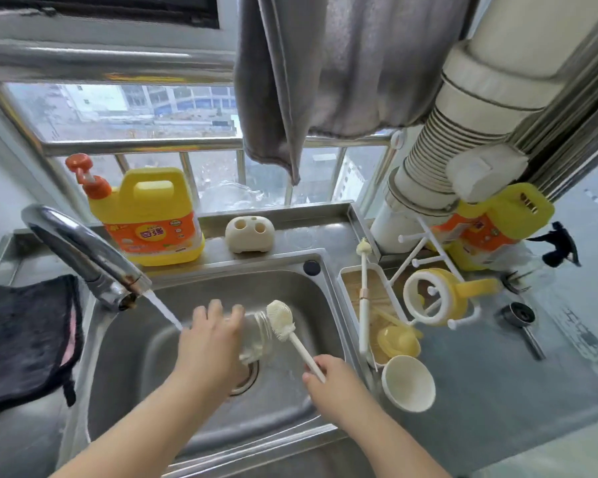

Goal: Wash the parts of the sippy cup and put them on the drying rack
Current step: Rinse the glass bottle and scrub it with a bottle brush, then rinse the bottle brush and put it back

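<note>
- A steel sink [290, 405] seen from above, with two bare forearms reaching in from the bottom edge
- The left hand [209, 343] grips a clear cup [256, 334] over the drain, fingers curled over its top side; the cup lies on its side with its threaded mouth pointing right
- The right hand [332, 377] holds the handle of a white brush [283, 322], fingers wrapped round the lower end; the bristle head sits just at the cup's mouth, touching or nearly touching the rim
- A chrome tap [83, 257] on the left runs a stream of water [163, 310] that lands by the left hand's fingers
- To the right of the sink stands a white rack [425, 267] with pegs; a yellow lid [439, 298] with a side handle hangs on it
- In the rack's tray lie a thin white brush [364, 298], a small yellow part [397, 341] and a white bowl-shaped part [408, 382] at the near end
- Behind the sink, on the ledge, a yellow soap jug [152, 219] with an orange pump and a cream holder [250, 234] with holes in it
- A second yellow jug [497, 229] stands behind the rack, beside a white pipe [463, 139]
- A dark cloth [28, 336] lies on the counter to the left
- A grey towel [325, 70] hangs in front of the window [135, 108] above
</note>
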